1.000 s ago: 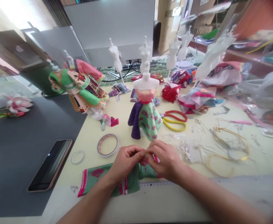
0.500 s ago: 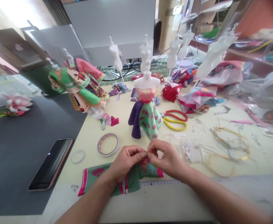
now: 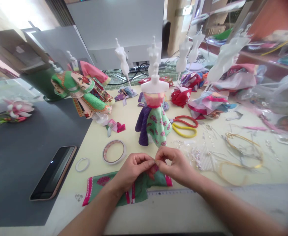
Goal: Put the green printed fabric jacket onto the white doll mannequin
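Left hand (image 3: 133, 168) and right hand (image 3: 174, 165) pinch pink cloth (image 3: 156, 168), fingertips closed, over the green garment (image 3: 141, 190), bench (image 3: 168, 211) open toward the front edge.

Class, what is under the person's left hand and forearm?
The green garment, pink trim showing on either side; the stretch covered by the left hand and forearm cannot be seen.

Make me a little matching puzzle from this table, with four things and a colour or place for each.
1. Phone
2. Scissors
3. Tape
4. Garment

A. Green with pink trim, below the left hand
B. On the dark surface
C. Coloured red and yellow
D. Round, beside a smaller ring

Pairs: 1-B, 2-C, 3-D, 4-A.
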{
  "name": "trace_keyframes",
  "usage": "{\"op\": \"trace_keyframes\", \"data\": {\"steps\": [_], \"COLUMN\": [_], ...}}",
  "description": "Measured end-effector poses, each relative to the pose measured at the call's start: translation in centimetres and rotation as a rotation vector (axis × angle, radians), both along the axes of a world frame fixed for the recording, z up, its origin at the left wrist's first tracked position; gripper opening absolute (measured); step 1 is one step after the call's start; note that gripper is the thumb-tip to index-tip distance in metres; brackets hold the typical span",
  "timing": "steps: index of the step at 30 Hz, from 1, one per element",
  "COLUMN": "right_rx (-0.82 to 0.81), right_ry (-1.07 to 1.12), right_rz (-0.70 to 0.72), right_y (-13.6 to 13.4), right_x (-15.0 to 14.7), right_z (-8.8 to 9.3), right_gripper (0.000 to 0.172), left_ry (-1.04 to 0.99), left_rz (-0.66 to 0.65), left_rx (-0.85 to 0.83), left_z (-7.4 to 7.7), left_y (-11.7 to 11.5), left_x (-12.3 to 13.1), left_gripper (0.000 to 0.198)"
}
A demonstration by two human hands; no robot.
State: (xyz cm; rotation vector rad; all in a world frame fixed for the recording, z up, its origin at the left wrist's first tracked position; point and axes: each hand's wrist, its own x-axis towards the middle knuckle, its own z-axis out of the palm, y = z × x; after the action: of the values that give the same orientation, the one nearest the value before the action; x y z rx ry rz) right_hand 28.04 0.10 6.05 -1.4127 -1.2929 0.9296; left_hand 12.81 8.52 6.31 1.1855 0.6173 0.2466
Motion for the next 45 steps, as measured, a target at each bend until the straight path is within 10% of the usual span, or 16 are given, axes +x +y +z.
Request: {"op": "trace_keyframes", "data": {"steps": [45], "right_rx": [0.050], "right_ry": [-0.123], "right_rz": [-0.068], "right_y": [-0.04], "right_x": [-0.54], "right_z": [-0.19], "right_gripper": [0.013], "left_ry": [0.057], "left_rz": [0.016], "left_rx": [0.187], "left_z": [-0.23], "left_y": [0.04], "left_x": [0.07], "left_gripper": [0.024]}}
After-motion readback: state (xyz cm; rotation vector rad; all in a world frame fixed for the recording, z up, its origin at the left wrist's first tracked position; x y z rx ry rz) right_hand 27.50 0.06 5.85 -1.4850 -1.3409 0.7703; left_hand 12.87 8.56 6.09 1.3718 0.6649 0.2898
